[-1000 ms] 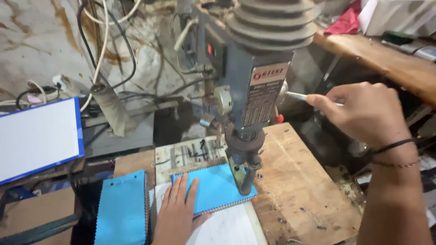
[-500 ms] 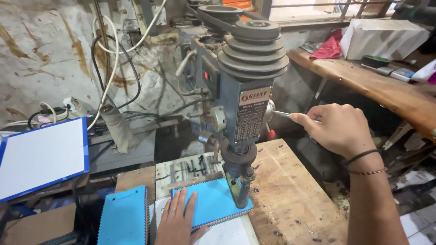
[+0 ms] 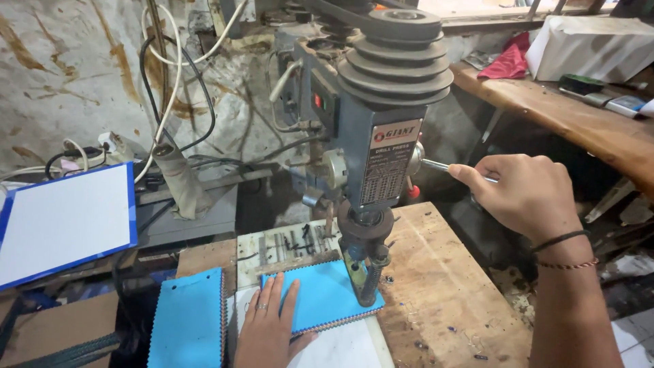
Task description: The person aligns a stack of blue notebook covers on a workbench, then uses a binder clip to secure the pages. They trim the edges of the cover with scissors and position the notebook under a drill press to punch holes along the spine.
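Head view: cramped workshop, stained plaster wall hung with loose cables, worn plywood table under a grey-blue drill press.

Landmark is the drill press. At its foot, under the spindle, lies a blue fabric swatch stack with zigzag-cut edges. The left hand lies flat on it, fingers spread and pressing down, likely to keep the layers from shifting under the bit. To the right of the press head, the right hand is closed around the metal feed lever, placed to bring the spindle down.

Left of the press foot sits a second blue swatch stack. Further left, a blue-edged white board. Behind and right, a wooden bench with a red cloth.

Bit tip hidden behind the chuck guard; contact with the fabric cannot be told. Left wrist cut off by the frame.
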